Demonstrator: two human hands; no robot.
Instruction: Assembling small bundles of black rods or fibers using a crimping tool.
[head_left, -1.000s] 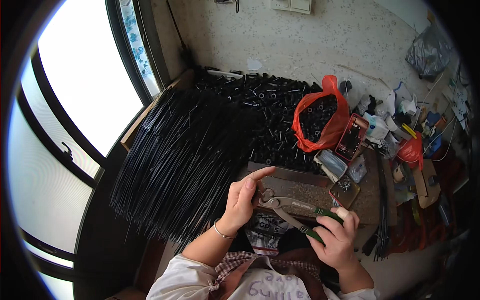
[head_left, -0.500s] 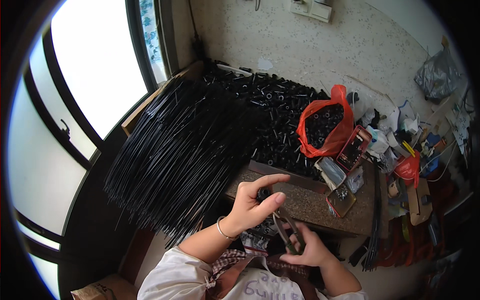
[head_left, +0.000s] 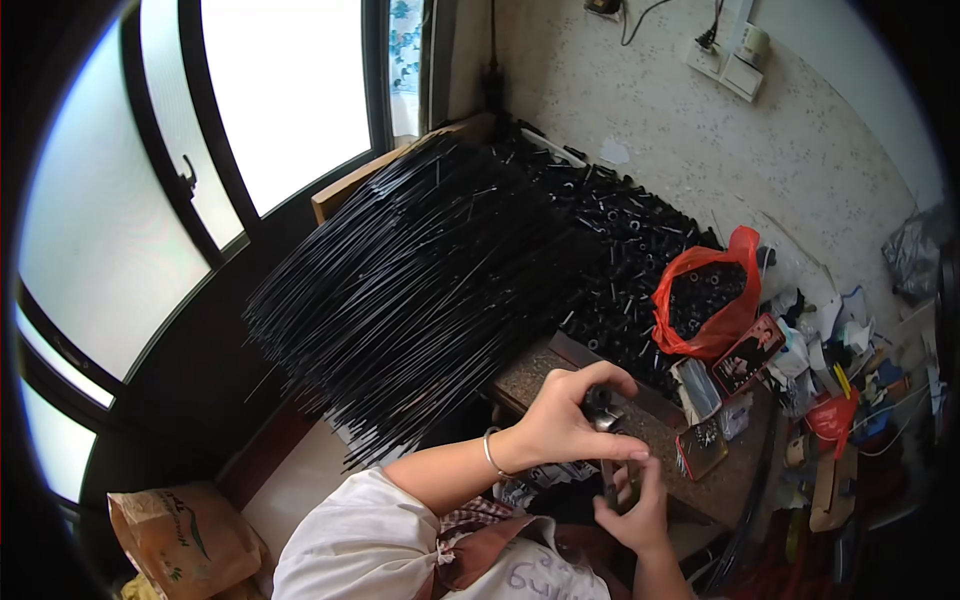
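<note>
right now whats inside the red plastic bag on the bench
The red plastic bag is open and shows small black tube pieces heaped inside. Its walls hide whatever lies deeper.

left hand (head_left: 562, 425) raised, fingers curled, right hand (head_left: 635, 510) just below, fingers pinched

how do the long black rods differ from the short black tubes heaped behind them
The long black rods are thin and lie roughly parallel in a fanned bundle; the short black tubes are stubby and lie jumbled every way. The rods jut past the bench edge toward the window; the tubes sit against the wall. Both are black and piled in bulk.
</note>
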